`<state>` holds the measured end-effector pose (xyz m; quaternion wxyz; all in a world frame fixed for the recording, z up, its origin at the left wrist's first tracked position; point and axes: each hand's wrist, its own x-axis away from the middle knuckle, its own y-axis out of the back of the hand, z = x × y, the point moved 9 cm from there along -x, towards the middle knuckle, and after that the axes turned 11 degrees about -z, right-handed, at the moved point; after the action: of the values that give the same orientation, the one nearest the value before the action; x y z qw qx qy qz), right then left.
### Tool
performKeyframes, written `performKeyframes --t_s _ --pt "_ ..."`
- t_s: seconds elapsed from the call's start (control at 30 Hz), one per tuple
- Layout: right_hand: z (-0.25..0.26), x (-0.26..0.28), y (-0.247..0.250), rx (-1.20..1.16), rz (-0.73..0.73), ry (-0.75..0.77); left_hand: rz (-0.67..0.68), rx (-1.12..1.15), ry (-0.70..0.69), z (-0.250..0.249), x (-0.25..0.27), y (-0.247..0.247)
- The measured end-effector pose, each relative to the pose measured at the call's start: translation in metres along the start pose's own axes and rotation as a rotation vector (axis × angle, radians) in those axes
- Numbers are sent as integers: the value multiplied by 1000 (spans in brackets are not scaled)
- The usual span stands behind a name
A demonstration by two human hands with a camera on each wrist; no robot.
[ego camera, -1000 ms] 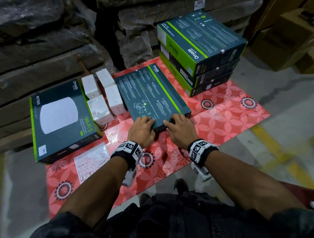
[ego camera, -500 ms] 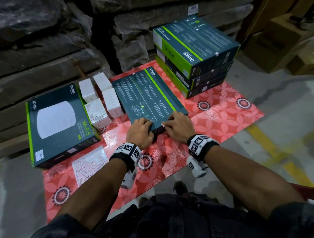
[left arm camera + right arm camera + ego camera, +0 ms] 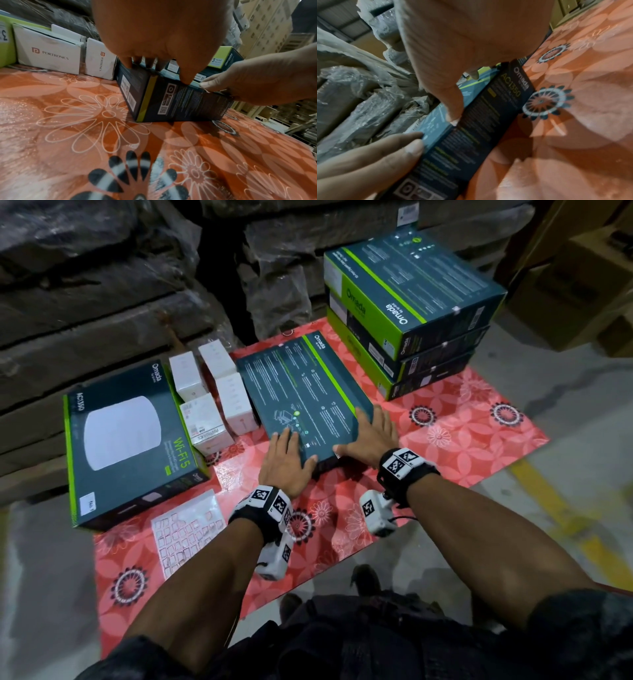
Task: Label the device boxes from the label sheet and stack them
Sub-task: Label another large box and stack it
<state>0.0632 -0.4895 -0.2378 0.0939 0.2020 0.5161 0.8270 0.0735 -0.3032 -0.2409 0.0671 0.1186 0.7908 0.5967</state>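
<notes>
Now both hands (image 3: 286, 463) (image 3: 371, 436) flat on device box (image 3: 301, 392) near edge, seemingly.

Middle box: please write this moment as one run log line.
left hand: on box | right hand: on box | stack: three | label sheet: untouched

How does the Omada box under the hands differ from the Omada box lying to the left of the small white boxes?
The box under the hands lies with its printed text side up; the left Omada box shows its front, with a white device picture and "Wi-Fi 5". Both hands, left hand and right hand, rest on the first; nothing touches the left one. The left one carries a small white sticker on its near side. Both are dark teal with green edges and lie flat on the red floral mat.
</notes>
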Motion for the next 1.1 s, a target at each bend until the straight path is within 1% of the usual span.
performKeyframes --t_s 0.17,0.23,0.4,0.47,0.7,0.77,0.87,0.93,1.1 --pt "8 -3 1 -2 -65 -70 -32 -16 13 0 0 -1" --pt "10 -3 2 -9 -70 -83 -33 -27 14 0 1 -2" --pt "6 -6 -1 -41 62 -65 -40 -33 3 1 1 -2" --pt "5 -5 -3 -40 79 -64 -40 -37 4 0 1 -2" --pt "13 -4 2 0 -46 -102 -29 -61 -2 -1 1 -1" --pt "12 -5 2 0 -15 -93 -25 -67 -5 -1 1 -1" --pt "10 -9 -1 6 90 -76 -20 -73 -16 -1 0 0" --pt "9 -9 -3 21 108 -73 -3 -75 -20 -2 0 -1" --pt "13 -5 -1 26 -5 -78 -10 -43 -12 -4 -1 3"
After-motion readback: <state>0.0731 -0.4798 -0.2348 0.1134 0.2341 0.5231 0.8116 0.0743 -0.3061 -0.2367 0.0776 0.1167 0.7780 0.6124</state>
